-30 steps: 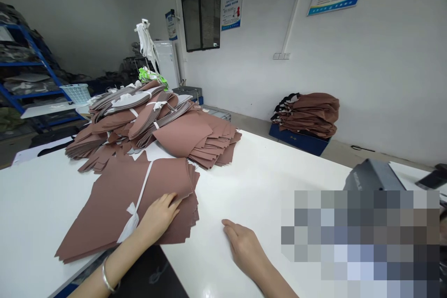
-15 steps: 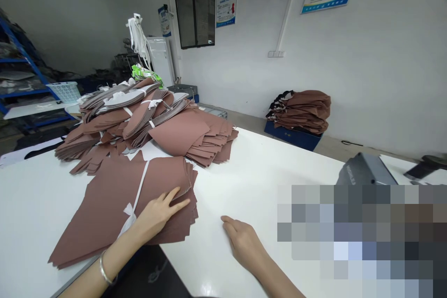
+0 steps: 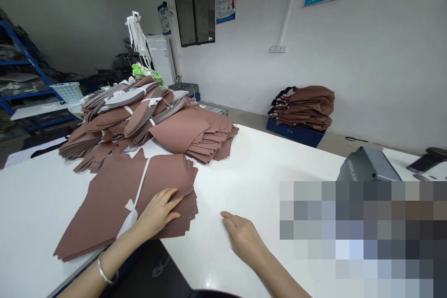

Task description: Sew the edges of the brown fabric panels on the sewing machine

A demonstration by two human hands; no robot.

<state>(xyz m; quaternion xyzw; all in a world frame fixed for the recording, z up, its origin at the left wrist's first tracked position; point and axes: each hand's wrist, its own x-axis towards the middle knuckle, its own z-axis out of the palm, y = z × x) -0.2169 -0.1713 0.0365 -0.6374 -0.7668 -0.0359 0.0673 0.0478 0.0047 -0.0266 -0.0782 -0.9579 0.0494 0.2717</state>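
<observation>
A bundle of brown fabric pieces (image 3: pixel 115 195) lies on the white table, bound by a white strip (image 3: pixel 141 179) tied in a knot at its near side. My left hand (image 3: pixel 159 212) rests on the bundle's right part with its fingers apart, near the uneven layered edges. Nothing shows in its grasp. To the right of the bundle, my right hand (image 3: pixel 242 237) lies on the bare tabletop, its fingers curled and pressed together. No object is visible in it.
Behind the bundle rises a heap of more tied brown and grey pieces (image 3: pixel 150 102). A grey machine head (image 3: pixel 370 165) stands at the right. By the wall, folded brown fabric (image 3: pixel 303 107) sits on a blue box (image 3: pixel 295 132). The lower right is pixelated.
My left hand has drawn slightly back toward me on the bundle, its fingers still spread. My right hand stays almost in place. The view has shifted a little.
</observation>
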